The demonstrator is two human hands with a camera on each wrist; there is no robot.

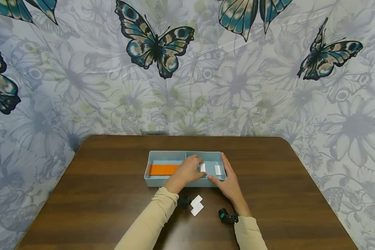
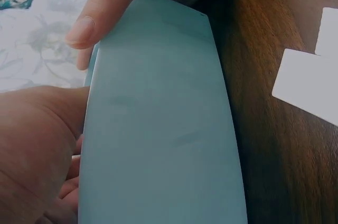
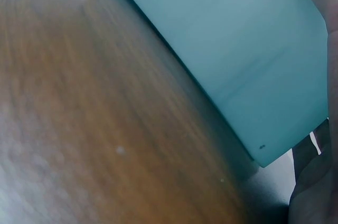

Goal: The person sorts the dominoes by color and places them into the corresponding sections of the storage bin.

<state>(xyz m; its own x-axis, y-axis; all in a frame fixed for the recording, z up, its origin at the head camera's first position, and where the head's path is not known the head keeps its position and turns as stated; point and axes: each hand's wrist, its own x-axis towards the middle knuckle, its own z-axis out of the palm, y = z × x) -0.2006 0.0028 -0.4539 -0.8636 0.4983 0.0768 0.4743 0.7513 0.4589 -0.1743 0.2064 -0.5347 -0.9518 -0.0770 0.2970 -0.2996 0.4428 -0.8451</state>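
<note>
The left hand [image 1: 190, 170] dips into the light-blue box [image 1: 165, 182], thumb and fingertips pinching a white block [image 1: 202, 168] inside the right-hand compartment, while the right hand [image 1: 229, 182] holds the box's right end, thumb over the near rim and fingers along the end wall. Another white block [image 1: 217, 170] lies just to the right, an orange piece [image 1: 163, 170] fills the left side, and out front two white tiles [image 1: 197, 209] sit together on the brown table [image 1: 97, 194]!
</note>
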